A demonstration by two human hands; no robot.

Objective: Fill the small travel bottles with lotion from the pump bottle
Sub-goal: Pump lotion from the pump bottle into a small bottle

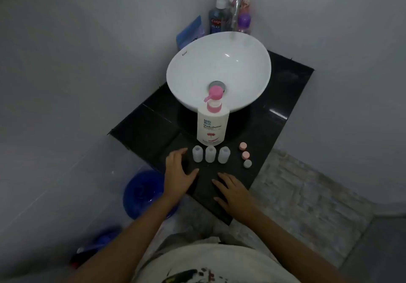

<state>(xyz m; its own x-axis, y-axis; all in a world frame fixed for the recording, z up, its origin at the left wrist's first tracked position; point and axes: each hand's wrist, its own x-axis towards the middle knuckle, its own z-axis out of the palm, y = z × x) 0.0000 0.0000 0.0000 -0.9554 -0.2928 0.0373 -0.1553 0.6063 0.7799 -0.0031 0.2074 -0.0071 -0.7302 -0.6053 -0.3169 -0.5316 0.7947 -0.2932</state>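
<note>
A white pump bottle (pixel 212 126) with a pink pump head stands on the black counter (pixel 153 124), just in front of the basin. Three small translucent travel bottles stand uncapped in a row before it: left (pixel 197 153), middle (pixel 210 154), right (pixel 223 154). Three loose caps lie to the right: two pink caps (pixel 243 146) (pixel 245 155) and one pale cap (pixel 247 163). My left hand (pixel 178 172) hovers open just left of the row, fingers spread, holding nothing. My right hand (pixel 235 191) rests open, palm down, on the counter's near part.
A white round basin (pixel 248 67) with a chrome tap (pixel 238 1) fills the back of the counter. A mouthwash bottle (pixel 217 16), a purple-capped bottle (pixel 244 22) and a blue pouch (pixel 191 32) stand behind it. A blue bucket (pixel 142 192) sits on the floor at left.
</note>
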